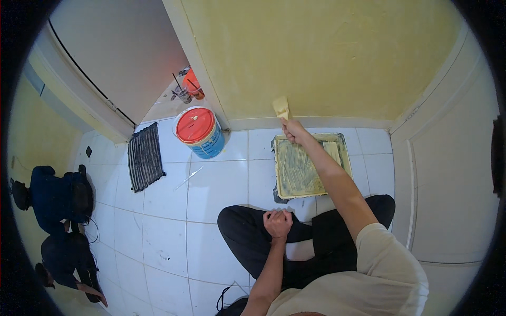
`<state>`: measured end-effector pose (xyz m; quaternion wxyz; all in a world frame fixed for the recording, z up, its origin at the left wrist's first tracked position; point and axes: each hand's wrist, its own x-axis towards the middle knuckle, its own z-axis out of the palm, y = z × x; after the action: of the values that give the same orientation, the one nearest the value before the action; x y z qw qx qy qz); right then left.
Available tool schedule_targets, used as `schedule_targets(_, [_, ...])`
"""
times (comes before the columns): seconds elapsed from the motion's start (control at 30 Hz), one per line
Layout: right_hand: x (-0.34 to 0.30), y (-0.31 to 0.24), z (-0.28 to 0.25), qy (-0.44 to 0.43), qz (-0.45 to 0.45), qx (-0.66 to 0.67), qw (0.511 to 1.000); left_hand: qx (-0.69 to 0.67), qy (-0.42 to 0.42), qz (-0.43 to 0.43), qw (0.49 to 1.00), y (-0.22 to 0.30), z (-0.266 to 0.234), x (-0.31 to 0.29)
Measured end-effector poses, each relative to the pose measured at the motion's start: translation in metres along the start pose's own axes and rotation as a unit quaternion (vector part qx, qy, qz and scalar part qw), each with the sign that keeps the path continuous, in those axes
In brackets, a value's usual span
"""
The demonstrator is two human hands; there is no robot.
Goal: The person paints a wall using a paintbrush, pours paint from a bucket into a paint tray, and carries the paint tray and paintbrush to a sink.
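Observation:
My right hand (296,130) is wrapped around the handle of a paintbrush (281,107). Its bristles, coated in pale yellow, lie against the yellow wall (327,58) just above the white baseboard (337,122). Under my right forearm a dark paint tray (300,174), smeared with yellow paint, rests on the floor. The forearm hides part of the tray. My left hand (278,223) is closed in a fist on my crossed legs, with nothing seen in it.
A blue bucket (210,143) with a red lid stands left of the tray, beside a dark striped mat (145,158). Plastic cups (182,95) stand beyond the doorway. A thin clear strip (188,178) lies on the tiles. Two people (59,197) are at the far left; a white door (448,158) is at right.

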<state>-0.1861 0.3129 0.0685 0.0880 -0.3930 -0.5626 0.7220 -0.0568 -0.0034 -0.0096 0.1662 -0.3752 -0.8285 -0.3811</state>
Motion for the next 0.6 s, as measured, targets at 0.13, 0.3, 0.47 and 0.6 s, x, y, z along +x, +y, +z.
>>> schedule_targets(0.13, [0.004, 0.013, -0.002, -0.130, 0.159, 0.180, 0.962, 0.004, -0.014, 0.005, 1.000, 0.000, -0.001, -0.002])
schedule_targets(0.3, [0.006, -0.066, -0.018, -0.207, 0.179, 0.442, 0.854, -0.005, 0.026, 0.030, 0.999, 0.010, 0.007, 0.001])
schedule_targets(0.47, [-0.106, -0.200, 0.011, -0.396, -0.056, 0.337, 0.852, -0.001, 0.016, 0.005, 1.000, -0.006, 0.003, -0.007])
schedule_targets(0.6, [-0.162, -0.250, 0.007, -0.316, -0.230, 0.217, 0.895, -0.005, 0.004, 0.012, 1.000, 0.003, 0.000, -0.007])
